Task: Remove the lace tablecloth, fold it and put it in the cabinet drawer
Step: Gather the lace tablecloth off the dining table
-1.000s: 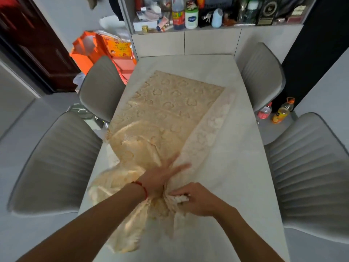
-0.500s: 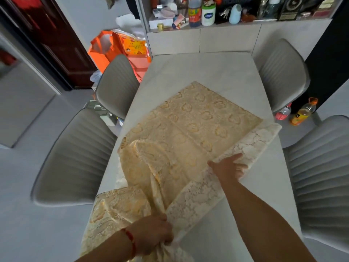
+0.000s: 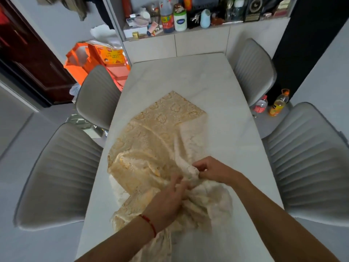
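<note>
The cream and gold lace tablecloth (image 3: 160, 133) lies bunched on the near half of the white table (image 3: 188, 76), one flat corner pointing toward the far end. My left hand (image 3: 168, 199), a red string on its wrist, grips the gathered cloth near the middle. My right hand (image 3: 211, 169) pinches a fold of the lace edge just beyond and to the right of the left hand. The near end of the cloth hangs over the table's front edge. The cabinet (image 3: 188, 42) stands against the far end of the table; its drawer fronts look closed.
Four grey ribbed chairs surround the table, two at left (image 3: 56, 173) and two at right (image 3: 309, 163). Bottles and jars (image 3: 180, 19) crowd the cabinet top. Orange bags (image 3: 98, 57) sit on the floor at far left, drink bottles (image 3: 277, 104) at right.
My right hand has come back from the cloth's right edge to the bunch beside my left hand. The cloth has been drawn nearer, baring more of the far table.
</note>
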`<state>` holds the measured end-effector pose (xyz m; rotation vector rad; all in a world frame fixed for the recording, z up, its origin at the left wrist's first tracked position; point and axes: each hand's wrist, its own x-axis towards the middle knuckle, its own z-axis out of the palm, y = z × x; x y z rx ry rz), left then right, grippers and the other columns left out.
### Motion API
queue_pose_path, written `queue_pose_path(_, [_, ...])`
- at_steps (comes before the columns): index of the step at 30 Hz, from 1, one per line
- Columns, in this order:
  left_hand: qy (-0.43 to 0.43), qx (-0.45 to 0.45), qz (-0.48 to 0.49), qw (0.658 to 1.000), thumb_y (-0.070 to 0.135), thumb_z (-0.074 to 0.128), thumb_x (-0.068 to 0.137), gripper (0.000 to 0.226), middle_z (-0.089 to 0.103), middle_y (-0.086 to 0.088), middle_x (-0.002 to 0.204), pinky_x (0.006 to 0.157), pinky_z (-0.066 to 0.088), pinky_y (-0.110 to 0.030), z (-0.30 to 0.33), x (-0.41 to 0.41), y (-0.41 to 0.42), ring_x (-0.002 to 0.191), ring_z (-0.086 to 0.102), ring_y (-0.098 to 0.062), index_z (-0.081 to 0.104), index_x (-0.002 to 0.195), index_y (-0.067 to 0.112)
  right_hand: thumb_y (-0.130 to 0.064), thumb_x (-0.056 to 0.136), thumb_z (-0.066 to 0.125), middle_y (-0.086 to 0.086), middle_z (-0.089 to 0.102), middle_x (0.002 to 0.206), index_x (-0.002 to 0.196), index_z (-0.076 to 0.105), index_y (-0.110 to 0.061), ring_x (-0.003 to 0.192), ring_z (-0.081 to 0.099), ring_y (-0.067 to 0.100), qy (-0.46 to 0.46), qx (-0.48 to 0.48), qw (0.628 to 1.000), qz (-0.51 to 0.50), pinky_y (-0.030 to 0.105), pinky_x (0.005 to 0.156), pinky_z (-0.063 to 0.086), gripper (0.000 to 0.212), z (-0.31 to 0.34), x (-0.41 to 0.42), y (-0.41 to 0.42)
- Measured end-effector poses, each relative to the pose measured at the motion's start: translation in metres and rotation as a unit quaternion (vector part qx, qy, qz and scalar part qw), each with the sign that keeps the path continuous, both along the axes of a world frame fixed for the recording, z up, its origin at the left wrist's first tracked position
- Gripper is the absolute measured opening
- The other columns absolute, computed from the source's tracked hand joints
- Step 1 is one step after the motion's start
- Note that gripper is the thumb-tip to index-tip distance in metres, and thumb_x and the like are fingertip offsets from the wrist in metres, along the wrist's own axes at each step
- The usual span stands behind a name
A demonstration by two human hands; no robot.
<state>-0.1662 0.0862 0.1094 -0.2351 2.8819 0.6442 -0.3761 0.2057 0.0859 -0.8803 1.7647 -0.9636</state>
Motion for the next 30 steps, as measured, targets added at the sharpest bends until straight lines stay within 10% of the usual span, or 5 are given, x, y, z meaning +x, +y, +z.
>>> queue_pose_path(3, [0.029,-0.061,-0.025,0.997,-0.005,0.069,0.077,0.109,-0.004,-0.012,0.170,0.081,0.058,-0.037,0.005,-0.031,-0.012,0.123,0.054,-0.027,0.013,0.159,0.038,0.004,0.081,0.065,-0.005,0.082,0.085,0.096,0.086,-0.020,0.083,0.076,0.027,0.061,0.020,0.998,0.029,0.039,0.073,0.057,0.036,0.023,0.022,0.031])
queue_pose_path(8, [-0.092,-0.136,-0.116,0.980,0.030,0.063,0.090,0.030,0.069,-0.010,0.115,0.084,0.052,-0.040,0.000,-0.050,-0.007,0.109,0.065,-0.033,0.062,0.118,0.019,-0.004,0.094,0.066,-0.004,0.078,0.107,0.105,0.083,-0.020,0.095,0.067,0.008,0.118,0.042,0.981,-0.147,0.030,0.086,0.048,0.025,0.043,0.073,0.067])
queue_pose_path(17, [-0.001,-0.079,-0.064,0.995,0.066,0.065,0.083,0.050,0.071,-0.011,0.101,0.071,0.050,-0.032,-0.005,-0.043,0.027,0.095,0.069,-0.033,0.065,0.094,0.018,-0.059,0.085,0.073,0.007,0.054,0.145,0.154,0.037,-0.025,0.113,0.064,0.025,0.034,0.105,0.739,-0.665,0.046,0.096,0.056,0.085,0.042,0.252,0.129])
queue_pose_path(23, [0.036,-0.010,-0.017,0.999,0.074,0.066,0.074,0.057,0.072,-0.008,0.091,0.063,0.049,-0.032,0.026,0.001,0.071,0.086,0.071,-0.031,0.063,0.082,0.018,-0.080,0.072,0.068,-0.005,0.074,0.114,0.127,0.054,-0.031,0.094,0.076,0.018,-0.030,0.045,0.785,-0.617,0.044,0.086,0.064,0.075,0.071,0.287,0.115])
queue_pose_path(30, [0.025,0.117,-0.002,0.993,0.083,0.070,0.061,0.071,0.071,-0.003,0.071,0.055,0.053,-0.035,0.074,0.078,0.134,0.069,0.071,-0.024,0.061,0.070,0.013,-0.005,0.102,0.048,0.021,0.075,0.105,0.110,0.068,-0.006,0.084,0.077,0.033,-0.070,-0.080,0.734,-0.670,0.046,0.068,0.067,0.022,0.072,0.293,0.188])
